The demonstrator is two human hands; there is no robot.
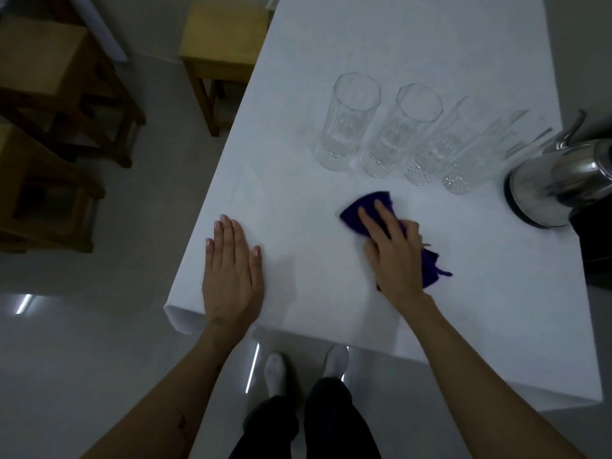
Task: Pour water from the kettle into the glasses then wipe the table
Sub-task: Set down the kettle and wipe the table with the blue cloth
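Four glasses (410, 130) hold water; right hand (394, 253) presses cloth (357, 213), left hand (231, 273) flat.

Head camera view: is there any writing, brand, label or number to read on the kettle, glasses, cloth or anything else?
None: no readable text anywhere in this view.
Kettle: plain shiny steel, no visible mark.
Glasses: cut pattern only, no print.
Cloth under the right hand: plain purple.
Table: plain white; left hand flat on it.
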